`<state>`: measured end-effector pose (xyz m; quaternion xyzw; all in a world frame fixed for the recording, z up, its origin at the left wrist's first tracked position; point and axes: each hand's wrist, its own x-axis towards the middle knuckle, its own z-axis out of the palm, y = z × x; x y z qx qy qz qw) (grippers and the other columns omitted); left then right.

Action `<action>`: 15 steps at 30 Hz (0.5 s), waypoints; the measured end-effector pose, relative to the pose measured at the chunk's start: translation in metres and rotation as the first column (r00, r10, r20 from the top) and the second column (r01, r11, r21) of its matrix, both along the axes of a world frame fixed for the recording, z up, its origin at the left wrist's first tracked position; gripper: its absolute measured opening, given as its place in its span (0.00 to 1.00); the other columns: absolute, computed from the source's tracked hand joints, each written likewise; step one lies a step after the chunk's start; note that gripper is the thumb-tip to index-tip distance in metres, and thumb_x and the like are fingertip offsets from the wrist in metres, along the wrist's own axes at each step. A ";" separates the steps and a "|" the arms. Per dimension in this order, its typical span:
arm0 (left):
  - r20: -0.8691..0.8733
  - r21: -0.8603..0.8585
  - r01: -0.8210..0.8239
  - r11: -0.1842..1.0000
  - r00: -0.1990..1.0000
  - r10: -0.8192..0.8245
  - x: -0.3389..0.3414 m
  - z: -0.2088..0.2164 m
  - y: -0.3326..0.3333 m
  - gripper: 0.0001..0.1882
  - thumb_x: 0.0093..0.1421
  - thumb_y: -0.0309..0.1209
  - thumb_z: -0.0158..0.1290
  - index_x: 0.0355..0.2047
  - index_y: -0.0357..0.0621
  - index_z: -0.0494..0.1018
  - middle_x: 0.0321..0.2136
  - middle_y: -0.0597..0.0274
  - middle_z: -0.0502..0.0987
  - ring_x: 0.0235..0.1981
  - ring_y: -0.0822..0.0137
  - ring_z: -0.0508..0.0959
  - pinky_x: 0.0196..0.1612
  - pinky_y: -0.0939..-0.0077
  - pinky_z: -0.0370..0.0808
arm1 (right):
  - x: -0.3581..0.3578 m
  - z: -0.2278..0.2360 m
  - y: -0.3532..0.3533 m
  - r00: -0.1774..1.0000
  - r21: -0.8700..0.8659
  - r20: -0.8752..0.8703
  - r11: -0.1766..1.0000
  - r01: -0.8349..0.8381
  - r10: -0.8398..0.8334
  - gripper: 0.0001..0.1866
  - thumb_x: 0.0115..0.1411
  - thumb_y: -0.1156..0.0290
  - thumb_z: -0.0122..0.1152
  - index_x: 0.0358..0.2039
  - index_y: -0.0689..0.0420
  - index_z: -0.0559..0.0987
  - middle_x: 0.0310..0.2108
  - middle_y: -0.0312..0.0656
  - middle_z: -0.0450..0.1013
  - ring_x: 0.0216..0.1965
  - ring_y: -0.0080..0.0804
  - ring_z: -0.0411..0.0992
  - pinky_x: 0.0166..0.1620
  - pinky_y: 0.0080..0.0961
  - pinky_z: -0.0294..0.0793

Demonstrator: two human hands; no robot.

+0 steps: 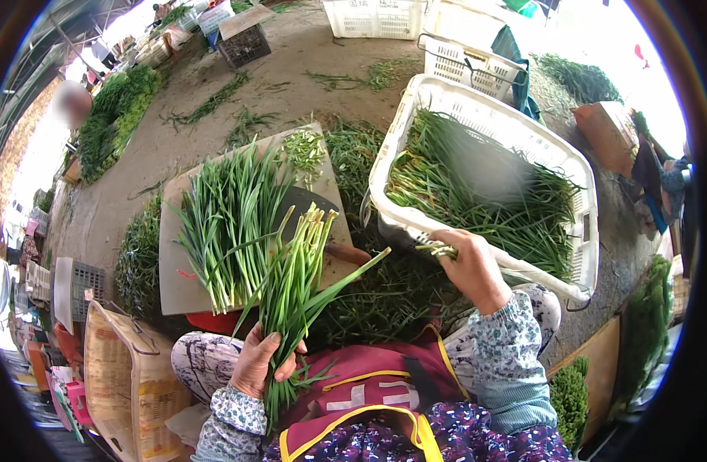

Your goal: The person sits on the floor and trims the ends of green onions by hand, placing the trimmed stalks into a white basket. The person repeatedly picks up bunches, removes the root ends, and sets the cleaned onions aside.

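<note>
The left hand grips leafy stalks, the right hand short stems.

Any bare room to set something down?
Brown floor between the dark grey crate and far white plastic crate; narrow strip along the left edge of the pale rectangular board. Crowded: board middle, under long green stalks and dark-bladed knife; leaf-strewn ground right of it.

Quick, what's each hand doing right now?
Left hand: closed, holding a bunch of leafy green stalks.
Right hand: closed, holding a few pale green stalk ends.
</note>
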<state>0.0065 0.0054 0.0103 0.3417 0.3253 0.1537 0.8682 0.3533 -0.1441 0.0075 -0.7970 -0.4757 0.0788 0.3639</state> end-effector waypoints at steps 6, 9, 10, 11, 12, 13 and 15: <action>-0.090 0.116 0.008 0.993 0.996 0.002 0.015 -0.003 -0.013 0.20 0.63 0.36 0.60 0.50 0.42 0.70 0.32 0.46 0.80 0.11 0.71 0.70 0.14 0.80 0.64 | -0.067 0.039 0.047 0.872 0.396 -0.323 0.889 -0.228 0.368 0.16 0.53 0.84 0.61 0.43 0.64 0.81 0.38 0.49 0.81 0.42 0.38 0.81 0.46 0.28 0.78; -0.175 0.245 0.025 0.969 0.984 0.019 0.021 -0.002 -0.022 0.24 0.61 0.40 0.61 0.53 0.44 0.69 0.32 0.49 0.80 0.13 0.71 0.72 0.13 0.80 0.64 | -0.082 0.009 0.066 0.917 0.320 -0.331 0.941 -0.111 0.221 0.16 0.52 0.76 0.65 0.43 0.62 0.80 0.32 0.56 0.78 0.36 0.55 0.78 0.40 0.39 0.78; -0.194 0.268 0.022 0.963 0.981 0.031 0.022 -0.001 -0.025 0.24 0.61 0.40 0.62 0.53 0.44 0.69 0.32 0.50 0.80 0.15 0.71 0.73 0.14 0.80 0.65 | -0.085 0.004 0.068 0.917 0.284 -0.360 0.956 -0.067 0.171 0.16 0.52 0.75 0.65 0.43 0.61 0.80 0.30 0.56 0.78 0.35 0.55 0.78 0.40 0.40 0.78; -0.212 0.289 0.021 0.957 0.976 0.043 0.023 -0.001 -0.028 0.25 0.60 0.41 0.62 0.53 0.44 0.69 0.33 0.51 0.81 0.16 0.71 0.75 0.15 0.81 0.66 | -0.085 0.002 0.069 0.923 0.239 -0.358 0.970 -0.056 0.141 0.16 0.52 0.74 0.66 0.43 0.62 0.81 0.30 0.56 0.78 0.35 0.54 0.78 0.39 0.39 0.78; -0.230 0.311 0.020 0.950 0.972 0.055 0.022 -0.001 -0.030 0.25 0.60 0.41 0.63 0.53 0.44 0.69 0.33 0.53 0.81 0.18 0.71 0.76 0.15 0.81 0.67 | -0.085 0.000 0.069 0.928 0.192 -0.354 0.980 -0.044 0.111 0.16 0.53 0.73 0.67 0.43 0.62 0.81 0.29 0.56 0.78 0.34 0.54 0.78 0.39 0.38 0.78; -0.240 0.383 0.019 0.923 0.967 0.080 0.020 -0.012 -0.029 0.25 0.60 0.39 0.63 0.54 0.43 0.69 0.36 0.56 0.81 0.25 0.72 0.77 0.22 0.81 0.68 | -0.084 -0.002 0.069 0.935 0.143 -0.346 0.989 -0.027 0.076 0.16 0.53 0.73 0.67 0.43 0.62 0.81 0.28 0.56 0.78 0.34 0.53 0.79 0.39 0.38 0.78; -0.266 0.422 0.027 0.906 0.959 0.095 0.015 -0.020 -0.030 0.24 0.61 0.35 0.62 0.54 0.39 0.70 0.42 0.63 0.79 0.38 0.75 0.76 0.41 0.81 0.70 | -0.082 -0.011 0.072 0.892 0.166 -0.446 0.986 0.002 0.073 0.16 0.53 0.72 0.69 0.42 0.62 0.82 0.29 0.57 0.78 0.34 0.52 0.79 0.38 0.36 0.78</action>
